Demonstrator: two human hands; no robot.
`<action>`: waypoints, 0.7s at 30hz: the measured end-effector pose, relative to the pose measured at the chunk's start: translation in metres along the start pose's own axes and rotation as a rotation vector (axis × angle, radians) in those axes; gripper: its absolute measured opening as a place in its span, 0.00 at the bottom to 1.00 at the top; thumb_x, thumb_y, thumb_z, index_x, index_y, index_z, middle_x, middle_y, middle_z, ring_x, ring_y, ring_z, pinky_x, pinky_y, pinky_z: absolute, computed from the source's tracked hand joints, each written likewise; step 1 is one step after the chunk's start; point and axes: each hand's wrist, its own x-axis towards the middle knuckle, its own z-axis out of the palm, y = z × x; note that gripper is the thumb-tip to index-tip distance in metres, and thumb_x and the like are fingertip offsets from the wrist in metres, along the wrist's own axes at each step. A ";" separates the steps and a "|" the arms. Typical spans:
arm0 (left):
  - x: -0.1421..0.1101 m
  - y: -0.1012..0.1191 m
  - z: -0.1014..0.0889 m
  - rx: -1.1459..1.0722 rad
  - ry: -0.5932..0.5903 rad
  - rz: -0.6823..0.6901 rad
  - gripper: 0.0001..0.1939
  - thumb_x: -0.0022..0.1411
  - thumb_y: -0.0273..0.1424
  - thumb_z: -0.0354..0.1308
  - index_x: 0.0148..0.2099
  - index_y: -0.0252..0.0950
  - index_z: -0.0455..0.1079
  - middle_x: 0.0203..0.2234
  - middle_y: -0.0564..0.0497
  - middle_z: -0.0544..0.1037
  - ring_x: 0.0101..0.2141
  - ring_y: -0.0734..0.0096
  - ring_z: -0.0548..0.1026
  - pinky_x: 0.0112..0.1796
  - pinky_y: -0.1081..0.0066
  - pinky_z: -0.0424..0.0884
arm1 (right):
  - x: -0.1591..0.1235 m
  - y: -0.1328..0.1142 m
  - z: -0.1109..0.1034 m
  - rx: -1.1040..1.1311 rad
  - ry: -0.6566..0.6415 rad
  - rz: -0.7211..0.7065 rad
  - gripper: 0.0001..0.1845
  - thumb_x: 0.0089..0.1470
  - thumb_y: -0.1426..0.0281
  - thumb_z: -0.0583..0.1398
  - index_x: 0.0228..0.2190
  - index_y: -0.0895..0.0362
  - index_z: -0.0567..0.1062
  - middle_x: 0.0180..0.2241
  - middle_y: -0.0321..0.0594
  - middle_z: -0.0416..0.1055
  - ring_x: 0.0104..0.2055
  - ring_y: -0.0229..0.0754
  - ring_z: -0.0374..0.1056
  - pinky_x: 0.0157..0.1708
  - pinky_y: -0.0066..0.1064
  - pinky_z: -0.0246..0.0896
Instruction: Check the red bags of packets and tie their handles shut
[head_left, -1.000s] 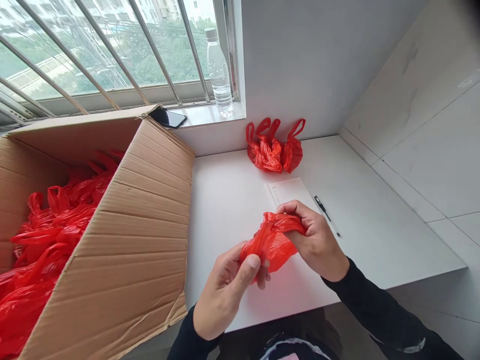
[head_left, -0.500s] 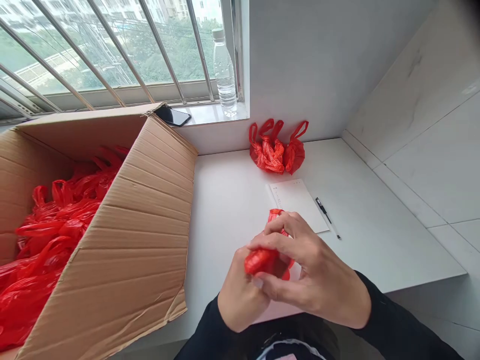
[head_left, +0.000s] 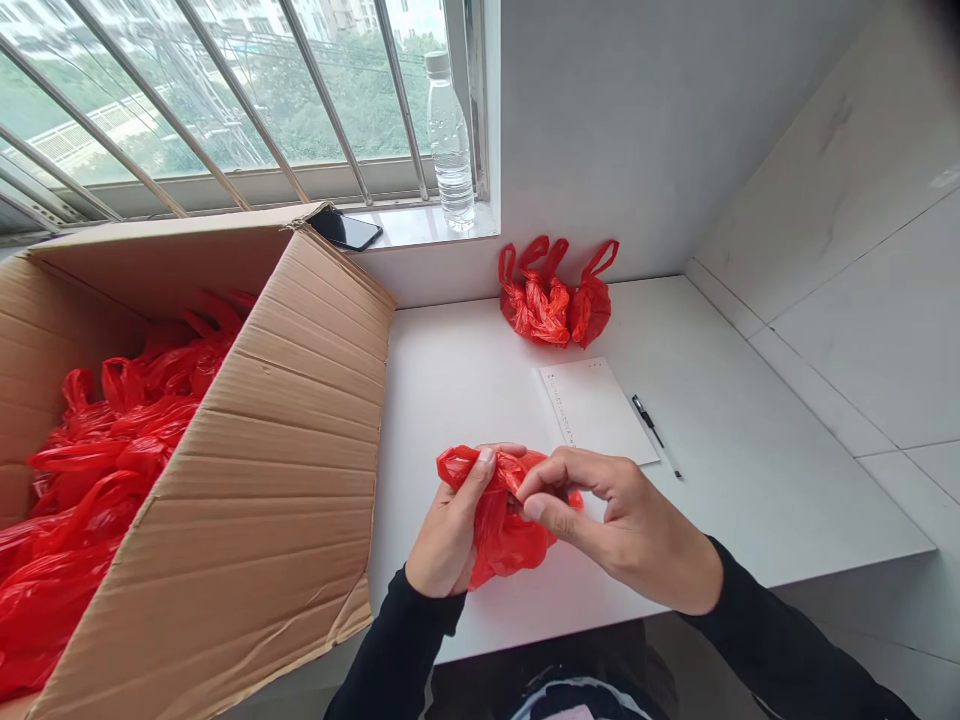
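In the head view, two hands grasp one red bag (head_left: 510,535) above the near table (head_left: 450,400): the left hand (head_left: 452,525) clasps it, the right hand (head_left: 600,510) pinches it. Bunched red bags (head_left: 551,305), several, their count unclear, sit far; one notepad (head_left: 600,405) and one pen (head_left: 646,418) lie right; a cardboard box (head_left: 285,440) stands left, its flap partly hiding more bags (head_left: 112,460).
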 end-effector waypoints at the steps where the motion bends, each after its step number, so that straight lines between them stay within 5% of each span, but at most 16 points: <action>1: -0.001 0.001 0.000 0.000 0.023 0.009 0.15 0.65 0.40 0.62 0.48 0.36 0.75 0.28 0.50 0.79 0.30 0.68 0.78 0.33 0.71 0.73 | -0.001 0.001 0.001 0.069 -0.070 0.035 0.04 0.63 0.70 0.60 0.36 0.51 0.77 0.33 0.31 0.73 0.33 0.36 0.67 0.36 0.31 0.64; 3: -0.002 0.003 0.000 0.003 0.046 0.025 0.14 0.65 0.38 0.62 0.48 0.36 0.74 0.29 0.50 0.79 0.31 0.68 0.78 0.33 0.72 0.72 | -0.001 0.006 0.004 0.141 -0.135 0.107 0.08 0.61 0.69 0.62 0.43 0.50 0.75 0.31 0.30 0.71 0.30 0.36 0.66 0.33 0.30 0.64; 6: -0.002 0.006 -0.004 0.007 0.018 0.046 0.12 0.62 0.38 0.65 0.41 0.33 0.74 0.30 0.49 0.78 0.29 0.70 0.77 0.30 0.73 0.71 | 0.000 0.014 0.006 -0.009 -0.022 0.143 0.21 0.56 0.67 0.66 0.51 0.48 0.70 0.27 0.26 0.64 0.27 0.35 0.61 0.30 0.29 0.61; 9: -0.001 0.008 -0.012 0.027 -0.026 0.041 0.11 0.61 0.36 0.67 0.38 0.34 0.72 0.30 0.50 0.77 0.28 0.73 0.75 0.30 0.74 0.70 | -0.001 0.016 0.007 -0.126 0.016 0.124 0.03 0.59 0.68 0.63 0.37 0.51 0.75 0.24 0.27 0.63 0.25 0.34 0.58 0.29 0.30 0.58; 11: -0.001 0.008 -0.018 0.087 -0.063 0.042 0.10 0.61 0.34 0.67 0.38 0.35 0.71 0.29 0.52 0.76 0.28 0.75 0.73 0.30 0.75 0.69 | -0.001 0.015 0.007 -0.086 -0.007 0.113 0.04 0.61 0.68 0.61 0.32 0.52 0.74 0.25 0.28 0.66 0.25 0.34 0.59 0.28 0.30 0.58; 13: -0.003 0.008 -0.021 0.185 -0.129 0.071 0.09 0.61 0.32 0.67 0.36 0.35 0.69 0.27 0.54 0.73 0.27 0.78 0.70 0.31 0.77 0.67 | 0.001 0.015 0.007 -0.099 0.064 0.033 0.02 0.62 0.67 0.60 0.37 0.51 0.75 0.31 0.30 0.71 0.32 0.36 0.65 0.35 0.30 0.62; 15: -0.005 0.007 -0.022 0.311 -0.188 0.142 0.08 0.62 0.31 0.65 0.37 0.35 0.68 0.27 0.55 0.71 0.28 0.79 0.68 0.31 0.78 0.66 | 0.006 0.019 0.008 -0.148 0.141 -0.070 0.10 0.65 0.67 0.59 0.48 0.50 0.73 0.45 0.34 0.73 0.46 0.39 0.67 0.49 0.32 0.61; 17: -0.008 0.005 -0.021 0.464 -0.191 0.257 0.06 0.63 0.29 0.63 0.40 0.36 0.67 0.31 0.54 0.71 0.30 0.78 0.69 0.33 0.77 0.68 | 0.013 0.028 0.010 -0.122 0.099 -0.068 0.18 0.67 0.65 0.56 0.57 0.50 0.67 0.48 0.36 0.72 0.51 0.41 0.66 0.53 0.35 0.59; 21: -0.008 -0.006 -0.023 0.927 -0.005 0.639 0.12 0.61 0.20 0.55 0.46 0.38 0.66 0.36 0.51 0.74 0.33 0.73 0.74 0.34 0.74 0.72 | 0.020 0.050 0.016 0.041 -0.003 0.183 0.18 0.70 0.57 0.51 0.52 0.52 0.70 0.24 0.30 0.66 0.26 0.38 0.62 0.31 0.33 0.60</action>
